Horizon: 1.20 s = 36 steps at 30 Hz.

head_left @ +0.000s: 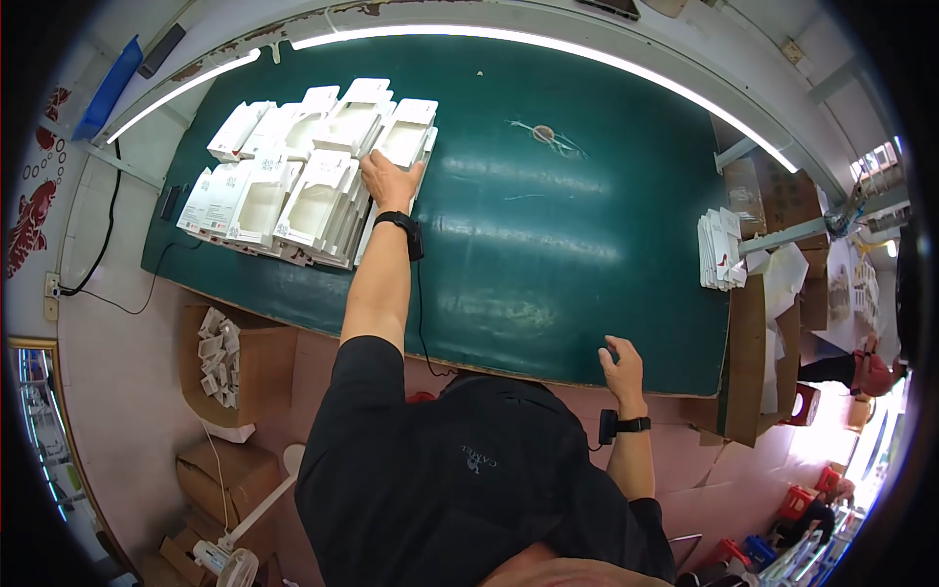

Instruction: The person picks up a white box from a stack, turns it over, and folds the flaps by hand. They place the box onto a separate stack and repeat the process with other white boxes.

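Stacks of flat white cardboard boxes with cut-out windows stand close together on the left part of the green table. At the right side of these stacks, my left hand is closed around the edge of a white box, its fingers bent over it. The hand hides part of the box and the stack beneath. Near the front edge of the table, to the right, hovers my right hand. Its thumb and fingers are apart, with nothing in them. Both wrists wear black bands.
A smaller stack of white boxes stands at the right table edge, beside an open carton. Below the left edge, another carton holds white pieces. A fan stands at lower left. Lamp bars run above the far edge.
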Motion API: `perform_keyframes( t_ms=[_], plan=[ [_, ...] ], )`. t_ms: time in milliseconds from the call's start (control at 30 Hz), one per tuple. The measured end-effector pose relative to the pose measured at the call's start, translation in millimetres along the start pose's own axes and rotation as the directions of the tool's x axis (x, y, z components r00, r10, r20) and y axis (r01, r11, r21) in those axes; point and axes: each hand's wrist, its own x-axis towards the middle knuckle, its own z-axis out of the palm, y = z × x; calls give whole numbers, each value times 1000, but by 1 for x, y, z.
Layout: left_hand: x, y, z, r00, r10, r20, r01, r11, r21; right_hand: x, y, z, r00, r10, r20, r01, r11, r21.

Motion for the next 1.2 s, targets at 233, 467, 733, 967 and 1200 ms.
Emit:
perform_keyframes(
  t_ms=[233,467,733,967,1200],
  plan=[
    [2,2,3,999,-36,12,36,999,-6,-7,15,0,998,30,50,-29,999,-13],
    [2,-4,10,1000,-30,-8,30,1000,4,-15,18,3,996,73,56,-74,997,2],
    [-4,3,-2,998,-48,34,50,998,-49,-16,12,8,996,71,53,-74,996,46],
    [-77,16,-25,998,37,50,-17,935,-353,13,-29,24,989,119,93,-145,918,370],
    [-196,73,-96,940,298,165,-127,756,-643,64,-116,51,947,148,285,-318,556,768]
  ],
)
